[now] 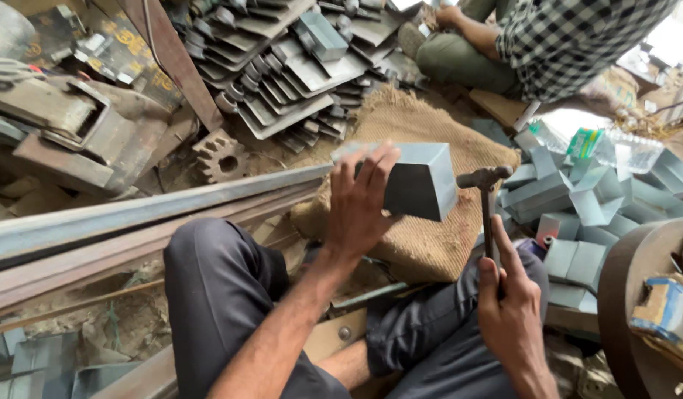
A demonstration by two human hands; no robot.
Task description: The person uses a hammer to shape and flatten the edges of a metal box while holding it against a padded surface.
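My left hand [360, 199] grips a folded grey sheet-metal box [419, 181], holding it on the end of a long steel rail [149, 210] that runs in from the left. My right hand [508, 299] holds a small hammer [487, 193] by its handle, head up, just to the right of the box and not touching it. A burlap sack [437, 240] lies under the box. My knees in dark trousers fill the lower middle.
Several folded grey metal boxes [578, 203] are piled at the right. Stacked flat metal pieces [290, 66] lie at the top, a gear wheel [220, 157] to their left. Another person in a checked shirt [570, 37] sits at the top right. A round rusty drum rim [629, 295] is at the far right.
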